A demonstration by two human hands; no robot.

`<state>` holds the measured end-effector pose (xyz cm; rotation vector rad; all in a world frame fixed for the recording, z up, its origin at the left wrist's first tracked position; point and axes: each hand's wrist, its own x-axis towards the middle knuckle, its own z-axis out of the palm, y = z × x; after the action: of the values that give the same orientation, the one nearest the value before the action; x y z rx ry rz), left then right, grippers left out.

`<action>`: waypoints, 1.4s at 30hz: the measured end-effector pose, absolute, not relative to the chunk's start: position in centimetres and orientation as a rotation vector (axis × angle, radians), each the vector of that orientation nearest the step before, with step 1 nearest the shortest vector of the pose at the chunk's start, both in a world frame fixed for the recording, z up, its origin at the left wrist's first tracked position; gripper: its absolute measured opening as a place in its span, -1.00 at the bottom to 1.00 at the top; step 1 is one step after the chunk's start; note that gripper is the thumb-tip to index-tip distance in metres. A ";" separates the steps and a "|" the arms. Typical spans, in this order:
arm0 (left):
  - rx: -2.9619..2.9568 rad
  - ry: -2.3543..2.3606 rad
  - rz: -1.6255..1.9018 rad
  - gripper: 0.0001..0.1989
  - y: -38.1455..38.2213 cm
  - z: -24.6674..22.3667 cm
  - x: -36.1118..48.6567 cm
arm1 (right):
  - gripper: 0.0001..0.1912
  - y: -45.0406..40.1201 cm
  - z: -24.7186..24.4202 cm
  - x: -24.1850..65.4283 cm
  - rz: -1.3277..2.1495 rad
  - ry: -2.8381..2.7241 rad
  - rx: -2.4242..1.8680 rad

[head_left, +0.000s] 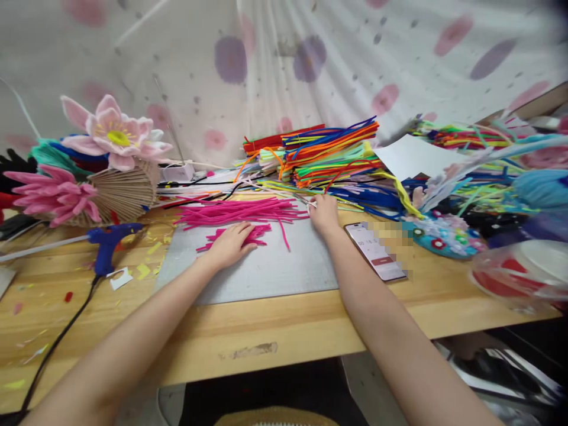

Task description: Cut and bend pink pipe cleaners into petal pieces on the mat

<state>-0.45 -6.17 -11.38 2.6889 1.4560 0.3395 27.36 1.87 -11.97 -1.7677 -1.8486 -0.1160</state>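
My left hand (231, 242) lies flat on a small pile of short magenta pipe cleaner pieces (261, 233), fingers stretched out over them. Just beyond it, a wide bundle of long magenta pipe cleaners (231, 210) spreads across the grey cutting mat (284, 269), with one strand bent toward me. At the bundle's right end, my right hand (325, 213) is closed around what looks like a pair of scissors (307, 203); its handles are mostly hidden by the fingers, and the blades point left.
A blue glue gun (106, 242) with a black cord rests at left, below fuzzy pink flowers (106, 133). Colourful pipe cleaner bundles (328, 151) are heaped behind the mat. A phone (375, 251) lies beside my right forearm, and a plastic-wrapped tub (523, 272) stands at far right.
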 end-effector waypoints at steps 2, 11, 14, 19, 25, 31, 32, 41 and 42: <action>2.690 1.484 0.422 -0.50 -5.9 -11.8 -0.5 | -0.78 1.1 -11.1 25.8 -0.119 -2.002 -1.596; 2.539 1.693 0.775 -0.56 -5.9 -11.7 -0.3 | -0.74 -0.6 -10.8 20.4 -0.067 -2.464 -1.392; 2.454 1.839 0.812 -0.58 -5.4 -12.0 -0.9 | -0.75 -0.5 -11.1 20.8 -0.051 -2.466 -1.415; 2.389 2.042 0.674 -0.54 -4.8 -12.6 -1.7 | -0.76 -0.5 -11.1 20.8 -0.064 -2.414 -1.438; 2.266 2.152 0.691 -0.51 -4.7 -12.7 -2.2 | -0.80 -0.1 -9.6 22.3 -0.185 -2.205 -1.374; 2.261 2.157 0.908 -0.46 -5.0 -11.5 -2.1 | -0.81 0.0 -7.7 24.0 -0.207 -1.932 -1.365; 2.286 2.141 0.975 -0.48 -5.1 -11.2 -2.1 | -0.81 -0.1 -7.4 24.0 -0.203 -1.916 -1.358; 2.409 1.932 1.081 -0.66 -5.9 -10.2 -1.7 | -0.81 -1.2 -5.6 22.4 0.057 -1.687 -1.245; 2.411 1.922 1.070 -0.67 -5.9 -10.3 -1.7 | -0.82 -1.2 -5.5 22.2 0.123 -1.649 -1.224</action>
<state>-1.69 -5.86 -10.28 2.4105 1.9217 1.0698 22.16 -1.24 -5.54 -1.2238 -1.6489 0.1230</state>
